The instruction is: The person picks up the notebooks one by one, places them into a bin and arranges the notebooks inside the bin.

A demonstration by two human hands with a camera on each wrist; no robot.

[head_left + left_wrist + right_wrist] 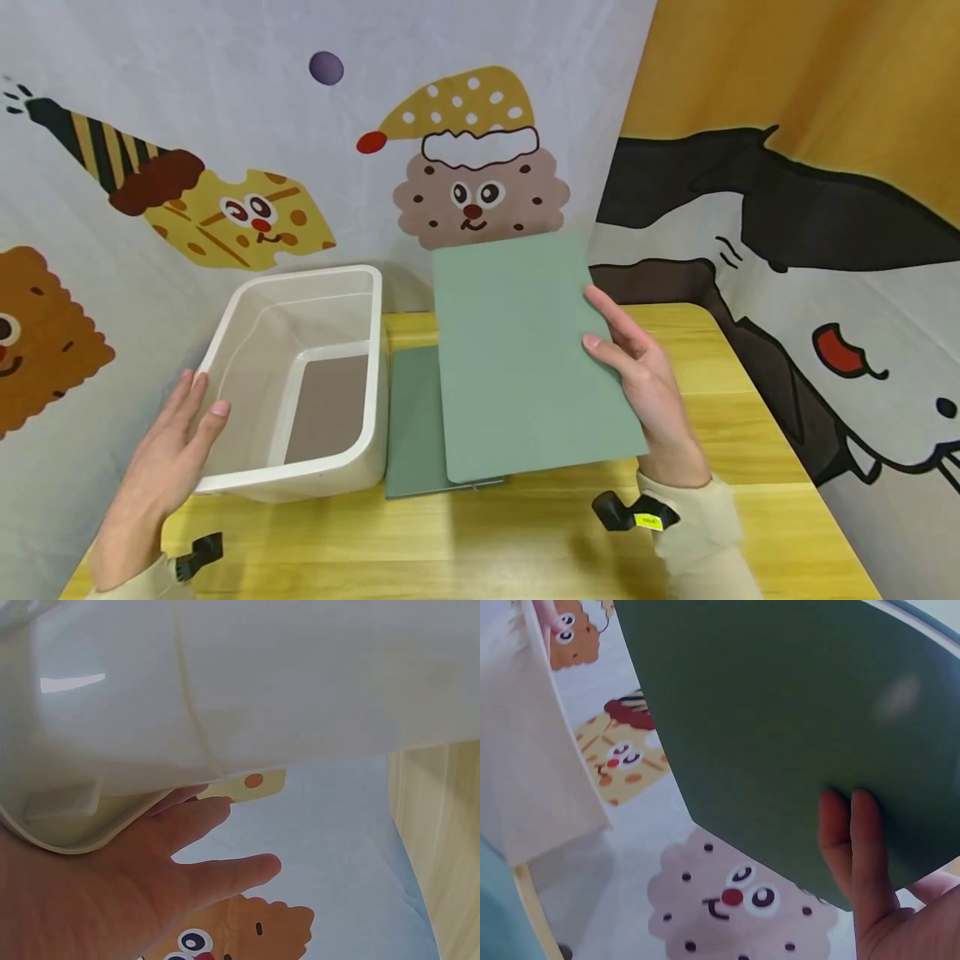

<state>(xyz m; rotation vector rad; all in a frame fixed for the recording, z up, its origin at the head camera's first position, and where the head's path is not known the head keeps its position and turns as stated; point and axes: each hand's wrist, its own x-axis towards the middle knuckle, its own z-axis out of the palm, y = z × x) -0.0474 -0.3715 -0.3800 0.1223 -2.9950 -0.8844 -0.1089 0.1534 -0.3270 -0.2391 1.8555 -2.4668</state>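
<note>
My right hand (651, 375) grips a thin green soft-cover notebook (525, 358) by its right edge, thumb in front and fingers behind. It is tilted up above the table. In the right wrist view, two fingers (866, 855) lie against the notebook's dark green face (742, 735). A second flat green book (412, 425) rests on the table, partly hidden beneath the raised one. My left hand (168, 450) touches the left side of a white plastic bin (375, 367), its fingers fairly straight. The left wrist view has that hand (165, 877) beside the bin's outer wall (300, 682).
The bin stands on a yellow wood-grain table (360, 550), left of the lying book. A grey-brown surface (330, 408) shows inside it. Behind hangs a cloth (247, 75) printed with cartoon food, with another printed cloth (862, 333) on the right.
</note>
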